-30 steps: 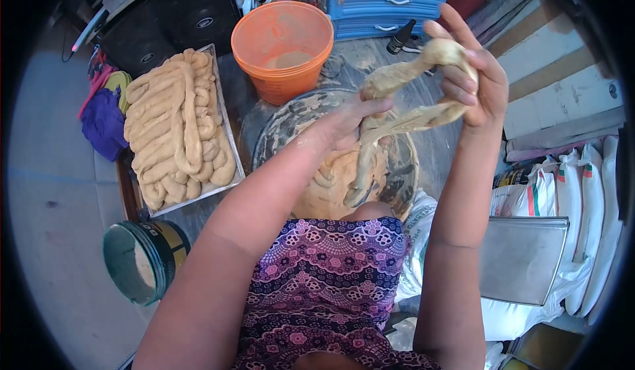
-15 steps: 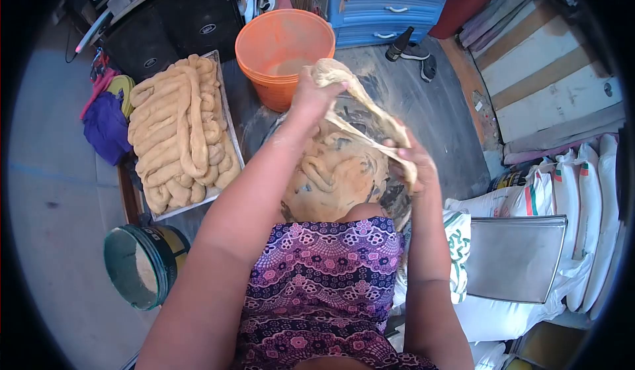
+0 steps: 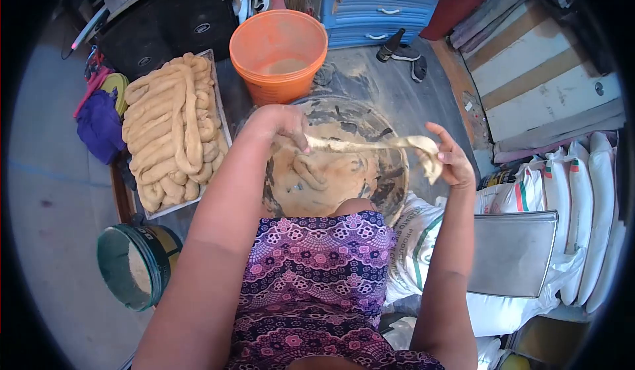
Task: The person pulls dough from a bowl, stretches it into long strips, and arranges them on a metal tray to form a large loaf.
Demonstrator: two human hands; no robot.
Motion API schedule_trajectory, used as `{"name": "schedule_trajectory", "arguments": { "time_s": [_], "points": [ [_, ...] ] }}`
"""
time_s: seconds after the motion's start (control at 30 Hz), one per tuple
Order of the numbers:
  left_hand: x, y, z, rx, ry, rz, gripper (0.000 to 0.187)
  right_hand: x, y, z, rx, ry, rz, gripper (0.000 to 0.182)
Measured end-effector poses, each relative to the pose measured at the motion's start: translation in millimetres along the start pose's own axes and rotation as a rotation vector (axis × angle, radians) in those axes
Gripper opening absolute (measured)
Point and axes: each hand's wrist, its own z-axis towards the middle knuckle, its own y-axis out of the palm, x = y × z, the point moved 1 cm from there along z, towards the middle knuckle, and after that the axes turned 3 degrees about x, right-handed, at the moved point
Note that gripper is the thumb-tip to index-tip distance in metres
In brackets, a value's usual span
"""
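Observation:
A long strip of pale dough (image 3: 367, 146) is stretched nearly level between my two hands. My left hand (image 3: 286, 126) grips one end, its fingers wrapped round it and partly hidden by the back of the hand. On the other side, my right hand (image 3: 454, 161) pinches the opposite end, with the index finger raised and a short flap hanging beside the thumb. Below the strip lies a wide round basin (image 3: 401, 183) dusted with tan powder, with a curled dough piece (image 3: 308, 173) in it. Thick dough ropes (image 3: 162, 132) are piled on a tray (image 3: 223, 115) at left.
An orange bucket (image 3: 278, 52) stands just beyond the basin. A dark green bucket (image 3: 109, 267) holding powder is at lower left. White sacks (image 3: 575, 198) and a metal sheet (image 3: 512, 254) are on the right. A bottle (image 3: 390, 46) and shoes (image 3: 418, 69) lie near blue drawers (image 3: 377, 12).
The dough, earlier looped in two strands between the hands, is now one straighter strip. My left hand has moved down and left, my right hand to the right, widening the gap.

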Motion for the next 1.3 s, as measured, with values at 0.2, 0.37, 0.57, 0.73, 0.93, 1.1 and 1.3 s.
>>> {"name": "schedule_trajectory", "arguments": {
  "time_s": [0.2, 0.37, 0.57, 0.73, 0.93, 1.1, 1.3],
  "points": [
    [49, 48, 18, 0.571, 0.566, 0.046, 0.089, 6, 63, 34, -0.282, 0.027, 0.002, 0.071],
    [73, 29, 4, 0.157, 0.239, -0.691, 0.067, 19, 76, 71, -0.191, 0.150, -0.647, 0.054],
    [60, 46, 31, 0.243, 0.312, -0.234, 0.053, 38, 49, 93, -0.022, 0.127, -0.176, 0.048],
    [31, 39, 36, 0.499, 0.349, -0.193, 0.050, 139, -16, 125, 0.196, -0.003, -0.598, 0.052],
    [16, 35, 23, 0.429, 0.213, -0.063, 0.050, 331, -76, 114, 0.286, 0.029, -1.177, 0.052],
    [14, 36, 29, 0.320, 0.120, -0.029, 0.052, 368, -48, 88, 0.479, 0.031, -1.724, 0.053],
    [7, 32, 27, 0.349, 0.168, -0.007, 0.053, 327, -54, 103, 0.221, 0.199, -0.649, 0.030]
  ]
}}
